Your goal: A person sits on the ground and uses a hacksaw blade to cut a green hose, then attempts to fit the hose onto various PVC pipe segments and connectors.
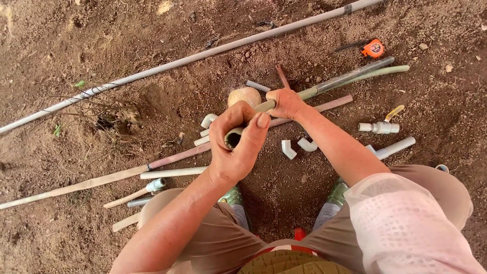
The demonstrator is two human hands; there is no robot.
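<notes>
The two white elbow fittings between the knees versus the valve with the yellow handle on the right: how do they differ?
The elbow fittings are short bent pieces of plain white; the valve is a straight white body with a yellow lever on top. The elbows lie close to the right forearm, the valve farther out to the right. Both rest loose on the dirt, untouched by the hands.

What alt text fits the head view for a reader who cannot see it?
A person squatting on bare brown soil grips a long grey-green plastic pipe with both hands: the left hand wraps its open near end, the right hand holds it farther along. White plastic elbow fittings, cut pipe lengths and an orange tape measure lie around.
</notes>
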